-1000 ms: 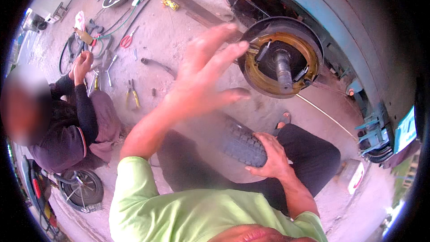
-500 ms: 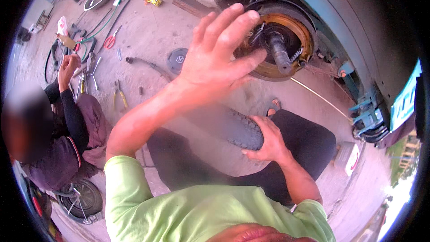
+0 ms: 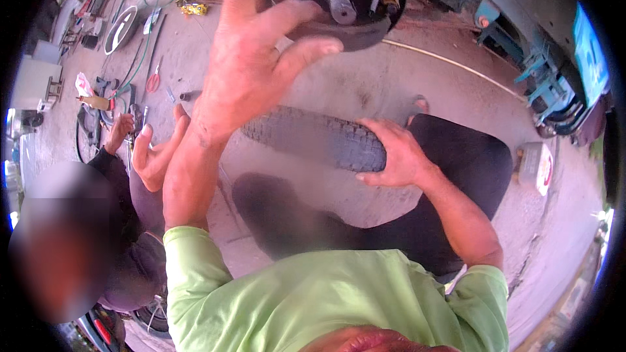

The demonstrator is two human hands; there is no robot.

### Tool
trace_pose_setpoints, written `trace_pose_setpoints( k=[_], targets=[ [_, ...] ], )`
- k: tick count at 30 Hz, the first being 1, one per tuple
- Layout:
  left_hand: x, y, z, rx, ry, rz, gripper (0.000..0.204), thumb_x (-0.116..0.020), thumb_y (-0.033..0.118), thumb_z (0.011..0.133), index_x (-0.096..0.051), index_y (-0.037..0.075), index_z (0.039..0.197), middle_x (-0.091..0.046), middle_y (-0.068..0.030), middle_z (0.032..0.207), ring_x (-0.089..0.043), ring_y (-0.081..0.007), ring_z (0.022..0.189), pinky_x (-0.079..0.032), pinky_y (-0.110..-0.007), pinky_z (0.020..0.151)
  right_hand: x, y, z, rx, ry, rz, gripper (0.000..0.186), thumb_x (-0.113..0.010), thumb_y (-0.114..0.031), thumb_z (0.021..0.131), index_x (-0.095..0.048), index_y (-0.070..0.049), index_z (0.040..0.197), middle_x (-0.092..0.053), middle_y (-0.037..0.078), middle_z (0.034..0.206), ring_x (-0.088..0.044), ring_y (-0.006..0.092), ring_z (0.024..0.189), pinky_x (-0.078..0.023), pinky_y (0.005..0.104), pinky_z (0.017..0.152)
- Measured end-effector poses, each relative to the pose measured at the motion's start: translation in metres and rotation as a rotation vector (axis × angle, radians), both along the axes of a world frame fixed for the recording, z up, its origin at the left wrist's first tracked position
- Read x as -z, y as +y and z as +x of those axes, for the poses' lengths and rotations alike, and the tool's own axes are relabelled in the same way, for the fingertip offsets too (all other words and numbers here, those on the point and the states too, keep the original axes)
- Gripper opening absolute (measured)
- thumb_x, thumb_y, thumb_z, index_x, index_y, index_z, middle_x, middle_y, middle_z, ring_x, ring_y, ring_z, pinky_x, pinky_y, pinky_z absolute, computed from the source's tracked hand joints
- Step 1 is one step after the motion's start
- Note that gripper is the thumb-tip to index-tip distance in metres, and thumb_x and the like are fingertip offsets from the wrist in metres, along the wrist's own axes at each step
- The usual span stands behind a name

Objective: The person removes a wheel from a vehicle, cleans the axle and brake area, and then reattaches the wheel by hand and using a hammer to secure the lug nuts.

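Observation:
My left hand (image 3: 244, 65) is raised with its fingers spread in front of an open brake assembly (image 3: 375, 32) at the top. This has orange brake shoes, springs and a bare axle shaft (image 3: 342, 3) in its middle. Whether my fingertips touch it I cannot tell, since part of that hand runs past the upper edge. My right hand (image 3: 394, 154) grips the right end of a black treaded tyre (image 3: 316, 135), thumb on the near side and fingers over the far side. The tyre stands between my knees, and its left part is blurred and hidden behind my left wrist.
At the left a co-worker sits close, with one hand (image 3: 156, 156) reaching toward my left forearm. Beyond lie red-handled scissors (image 3: 153, 82), a hose (image 3: 139, 58) and an oval basin (image 3: 121, 29). A blue metal frame (image 3: 554, 85) stands at the right, with a white container (image 3: 536, 166) nearer.
The view has shifted, bringing the brake assembly up and left. The co-worker has come nearer and stretched out a hand. My right hand stays on the tyre; my left stays spread at the brake.

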State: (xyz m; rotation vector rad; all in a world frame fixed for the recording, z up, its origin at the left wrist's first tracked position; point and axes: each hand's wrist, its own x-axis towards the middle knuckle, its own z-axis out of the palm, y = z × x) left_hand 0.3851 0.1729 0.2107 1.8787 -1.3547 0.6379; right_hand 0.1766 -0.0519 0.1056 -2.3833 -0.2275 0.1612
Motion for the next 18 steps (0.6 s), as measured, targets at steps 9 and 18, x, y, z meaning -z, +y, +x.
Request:
trace_pose_setpoints(
  k=[9,18],
  targets=[
    [-0.015,0.006,-0.023,-0.038,0.133,0.005,0.051,-0.076,0.045,0.084,-0.069,-0.001,0.105,-0.042,-0.0227,0.138,-0.053,-0.0338,0.12,-0.051,-0.045,0.094,0.003,-0.005,0.008,-0.128,-0.054,0.025,0.09,-0.086,-0.031,0.061,-0.046,-0.002,0.138,-0.057,0.024,0.126,-0.056,0.0413,0.116,-0.045,0.0465,0.101],
    [-0.011,-0.006,-0.029,-0.109,0.242,0.001,0.052,-0.073,0.045,0.086,-0.068,-0.003,0.106,-0.047,-0.0231,0.134,-0.057,-0.0317,0.114,-0.056,-0.041,0.087,0.018,-0.018,-0.009,-0.277,-0.058,0.078,0.098,-0.089,-0.033,0.061,-0.042,0.001,0.14,-0.053,0.024,0.134,-0.052,0.0419,0.123,-0.043,0.0476,0.105]
  ],
)
